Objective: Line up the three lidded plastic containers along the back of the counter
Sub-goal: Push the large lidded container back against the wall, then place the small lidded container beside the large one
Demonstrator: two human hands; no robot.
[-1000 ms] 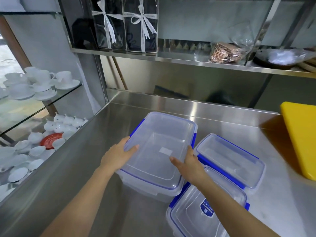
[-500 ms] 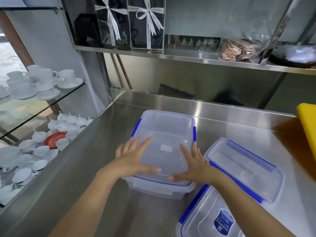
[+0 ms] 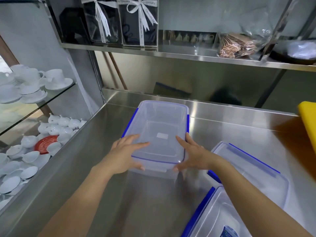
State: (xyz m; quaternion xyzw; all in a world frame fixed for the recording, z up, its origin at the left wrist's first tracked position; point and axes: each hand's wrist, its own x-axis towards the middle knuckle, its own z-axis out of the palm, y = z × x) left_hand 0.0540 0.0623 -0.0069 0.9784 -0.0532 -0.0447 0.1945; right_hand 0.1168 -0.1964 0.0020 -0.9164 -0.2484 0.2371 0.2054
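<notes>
Pushing from its near end, both hands were on the first lidded container (image 3: 160,134), the clear one with blue clips. The left hand (image 3: 126,156) lay spread over the near left corner of its lid, fingers flat on top and thumb down the front wall. The right hand (image 3: 191,154) did the same at the near right corner. Neither was closed around anything; they were apart, open-palmed, pressing the container between them and from the front.

That container sat on the steel table (image 3: 230,127) with its far end near the raised back edge of the table, though whether it touched that edge I could not tell. It lay lengthwise, short end toward the back.

To the right of it and nearer the front, well short of the back edge, a second container (image 3: 256,171) rested at an angle. A third container (image 3: 220,218), with a blue label on its lid, lay just in front of the second, half out of sight at the bottom.

By my reckoning the job was only about a third done. One container was close to its place, perhaps needing a last nudge. The other two remained to be brought back and set beside it, toward the yellow board (image 3: 307,124) that stood to the right.
</notes>
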